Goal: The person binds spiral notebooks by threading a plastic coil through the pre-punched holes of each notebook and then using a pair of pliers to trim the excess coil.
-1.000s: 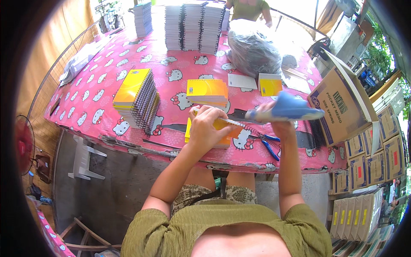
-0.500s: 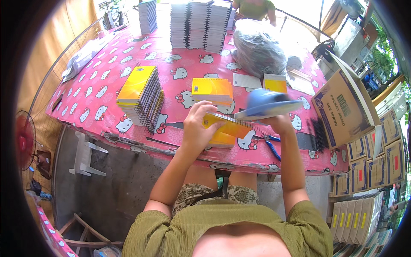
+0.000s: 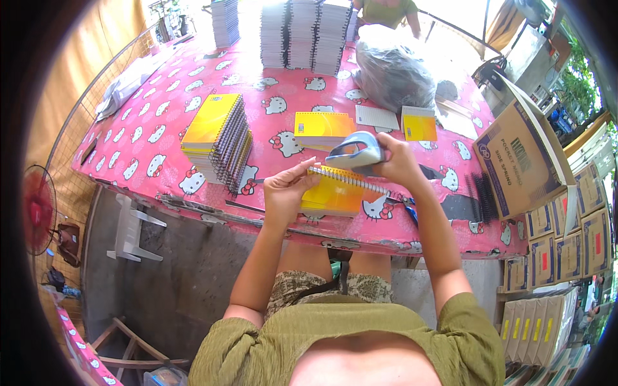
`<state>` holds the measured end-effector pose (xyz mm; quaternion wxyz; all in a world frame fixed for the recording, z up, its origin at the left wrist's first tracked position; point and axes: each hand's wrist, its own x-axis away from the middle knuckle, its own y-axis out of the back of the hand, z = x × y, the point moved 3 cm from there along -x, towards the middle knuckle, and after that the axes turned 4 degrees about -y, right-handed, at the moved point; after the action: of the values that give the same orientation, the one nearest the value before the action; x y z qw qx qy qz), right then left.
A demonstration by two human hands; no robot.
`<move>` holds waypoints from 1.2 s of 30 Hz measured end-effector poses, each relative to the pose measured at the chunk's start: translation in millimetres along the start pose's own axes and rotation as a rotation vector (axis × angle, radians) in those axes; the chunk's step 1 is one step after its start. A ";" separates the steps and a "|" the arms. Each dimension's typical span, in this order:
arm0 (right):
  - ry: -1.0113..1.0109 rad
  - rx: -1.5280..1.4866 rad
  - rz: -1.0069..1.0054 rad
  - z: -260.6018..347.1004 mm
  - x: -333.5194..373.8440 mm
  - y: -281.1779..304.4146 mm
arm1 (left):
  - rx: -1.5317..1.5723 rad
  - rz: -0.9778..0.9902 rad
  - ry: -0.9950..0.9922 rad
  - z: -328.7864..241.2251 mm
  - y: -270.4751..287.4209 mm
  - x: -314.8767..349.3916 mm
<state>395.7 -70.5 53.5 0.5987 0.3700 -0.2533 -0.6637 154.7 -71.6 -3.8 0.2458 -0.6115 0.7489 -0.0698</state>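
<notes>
My left hand (image 3: 288, 191) grips the left end of a yellow spiral notebook (image 3: 335, 194), thumb and fingers pinching near its wire spine. My right hand (image 3: 398, 161) holds a grey-blue hand tool (image 3: 356, 153) shaped like a punch or crimper, its jaw resting on the notebook's spiral binding. The notebook is lifted slightly above the front edge of a table with a pink cartoon-cat cloth (image 3: 270, 122).
A stack of yellow spiral notebooks (image 3: 215, 135) stands left. More yellow notebooks (image 3: 322, 127) and a small one (image 3: 420, 126) lie behind. Tall stacks of pads (image 3: 309, 32), a plastic bag (image 3: 393, 67), an open cardboard box (image 3: 518, 154), blue-handled pliers (image 3: 410, 209), another person at back.
My right hand brought the grey-blue tool left and down onto the notebook's spiral edge. My left hand stayed on the notebook, shifting its grip toward the spine.
</notes>
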 end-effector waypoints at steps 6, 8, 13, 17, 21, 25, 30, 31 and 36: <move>-0.303 0.299 -0.442 -75.5 42.0 31.4 | 0.000 0.089 -0.048 -5.0 -2.3 -3.6; -0.379 0.365 -0.302 -127.9 56.4 31.5 | -0.003 0.143 -0.078 -11.7 -13.8 -11.1; -0.125 0.441 -0.444 -101.2 104.7 23.8 | -0.331 0.065 -0.557 -63.6 -37.6 -5.7; -0.206 0.369 -0.175 -85.9 151.9 0.5 | -0.734 0.269 -0.857 -54.7 -47.7 22.5; -0.212 0.349 -0.283 -83.6 161.2 -7.4 | -0.748 0.186 -0.505 -8.8 -45.4 47.4; -0.045 -0.056 -0.180 -16.1 158.8 -9.1 | -0.655 0.124 -0.503 -15.4 -48.4 48.5; 0.115 -0.104 -0.219 45.0 149.9 -11.4 | -0.644 0.118 -0.495 -16.5 -51.1 52.1; 0.116 -0.093 -0.207 47.0 149.7 -13.5 | -0.658 0.117 -0.516 -17.1 -52.3 51.9; 0.014 -0.281 -0.111 46.4 147.9 -17.1 | -0.562 0.102 -0.515 -13.1 -51.2 52.0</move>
<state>347.1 -218.0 40.1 0.6087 0.3009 -0.1328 -0.7221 187.0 -135.9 13.6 0.2519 -0.6145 0.6819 0.3066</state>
